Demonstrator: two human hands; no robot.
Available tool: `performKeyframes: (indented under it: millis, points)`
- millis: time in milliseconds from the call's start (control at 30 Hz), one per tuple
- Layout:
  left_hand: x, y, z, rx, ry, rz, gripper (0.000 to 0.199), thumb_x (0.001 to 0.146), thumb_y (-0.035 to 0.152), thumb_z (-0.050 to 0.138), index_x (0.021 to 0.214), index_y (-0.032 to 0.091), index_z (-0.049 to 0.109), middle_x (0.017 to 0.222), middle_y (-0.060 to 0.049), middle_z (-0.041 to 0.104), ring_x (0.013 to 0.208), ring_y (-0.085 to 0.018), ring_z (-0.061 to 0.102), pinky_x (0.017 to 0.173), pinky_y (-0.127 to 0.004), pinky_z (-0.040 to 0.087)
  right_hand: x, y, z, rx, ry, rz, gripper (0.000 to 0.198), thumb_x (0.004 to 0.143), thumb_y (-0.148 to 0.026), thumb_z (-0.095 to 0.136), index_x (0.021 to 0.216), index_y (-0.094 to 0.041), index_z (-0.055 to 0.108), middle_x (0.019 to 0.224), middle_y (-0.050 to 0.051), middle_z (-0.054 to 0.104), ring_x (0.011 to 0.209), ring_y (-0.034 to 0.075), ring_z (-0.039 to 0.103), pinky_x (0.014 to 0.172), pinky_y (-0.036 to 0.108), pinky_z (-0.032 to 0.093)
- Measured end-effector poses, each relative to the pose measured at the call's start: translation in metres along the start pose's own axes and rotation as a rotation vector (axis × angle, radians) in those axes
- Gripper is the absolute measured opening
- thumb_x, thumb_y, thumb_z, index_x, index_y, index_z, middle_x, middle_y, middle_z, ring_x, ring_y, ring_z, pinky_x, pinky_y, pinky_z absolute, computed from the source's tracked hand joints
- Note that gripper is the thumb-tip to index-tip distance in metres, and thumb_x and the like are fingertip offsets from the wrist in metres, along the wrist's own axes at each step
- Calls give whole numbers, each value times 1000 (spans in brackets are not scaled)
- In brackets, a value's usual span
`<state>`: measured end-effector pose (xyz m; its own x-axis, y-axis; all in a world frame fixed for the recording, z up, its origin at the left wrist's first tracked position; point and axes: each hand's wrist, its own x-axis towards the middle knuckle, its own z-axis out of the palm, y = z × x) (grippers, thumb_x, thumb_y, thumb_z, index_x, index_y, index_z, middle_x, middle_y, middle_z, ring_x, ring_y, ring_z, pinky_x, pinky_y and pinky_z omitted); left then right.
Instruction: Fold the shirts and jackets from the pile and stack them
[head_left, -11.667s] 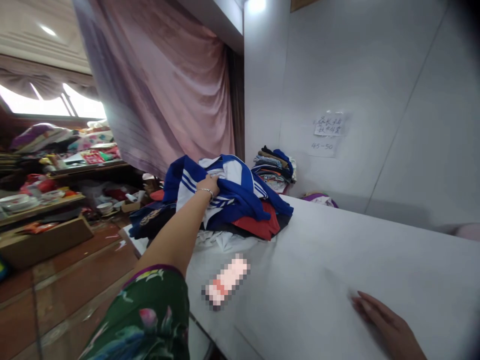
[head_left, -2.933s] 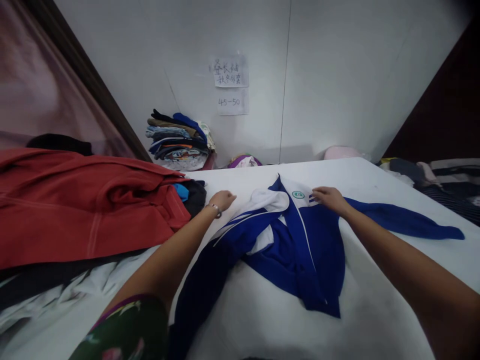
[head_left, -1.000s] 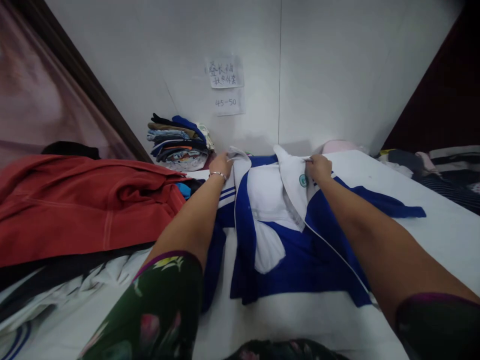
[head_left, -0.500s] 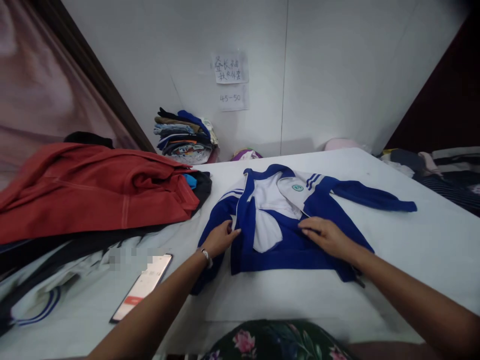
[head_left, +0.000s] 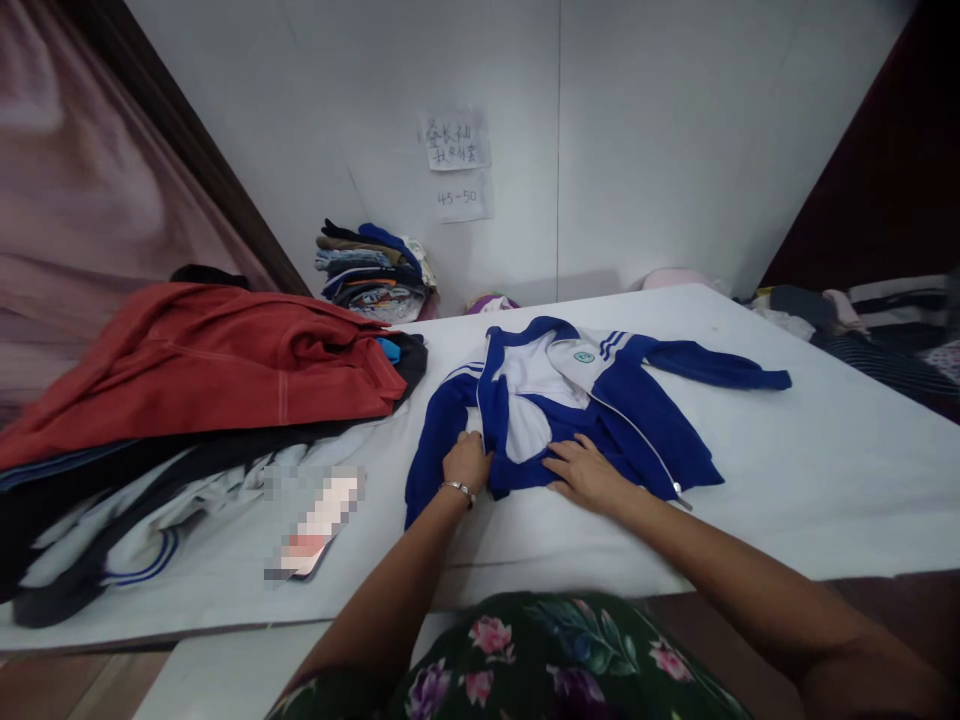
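Note:
A blue and white zip jacket [head_left: 637, 415] with a round green badge lies spread on the white table, its front partly unzipped and its white lining [head_left: 527, 430] showing. Its right-hand sleeve stretches out to the right, while the other sleeve hangs down along the left side. My left hand [head_left: 468, 463], with a bracelet at the wrist, is closed on the left front edge of the jacket near the hem. Flat on the lower middle of the jacket rests my right hand [head_left: 589, 474], fingers spread. Fabric hides some of my left fingertips.
A red garment [head_left: 195, 370] tops a heap of clothes at left. In front of it lies a phone [head_left: 319, 525], partly blurred. Folded clothes [head_left: 373, 270] are stacked against the wall, below paper signs [head_left: 459, 165]. More clothes [head_left: 885, 320] lie beyond the table's right edge.
My right hand has moved left from the right front panel to the lower middle, and its fingers have spread. The right panel now lies further outward, showing its zip. The camera view has shifted.

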<state>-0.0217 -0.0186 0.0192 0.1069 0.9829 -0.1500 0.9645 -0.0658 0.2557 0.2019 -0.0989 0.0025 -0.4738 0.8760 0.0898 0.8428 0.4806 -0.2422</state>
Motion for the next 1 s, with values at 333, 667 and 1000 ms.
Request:
performKeyframes:
  millis: [333,667,1000]
  points:
    - [14,-8,-26,-308,6,-31,17,79,30,52,67,18,55,71,-5,65,72,-19,63,62,-25,43,18,-2,-7,33,-42,31,27,91,-28,50,114,-20,62,100,9,61,91,19,57,74,27,39]
    - [10,43,-114,-660,200,236,17,71,34,61,70,18,55,57,4,53,55,-12,50,53,-23,38,18,-40,-10,237,-138,-190,23,86,-17,48,95,-18,69,98,7,68,88,17,62,74,25,43]
    - [-17,99,16,-595,-494,450,33,86,44,53,85,17,71,78,-2,71,72,-18,66,59,-26,49,-36,-61,-6,286,-173,-165,25,83,-20,50,98,-18,69,96,10,69,85,22,62,76,33,46]
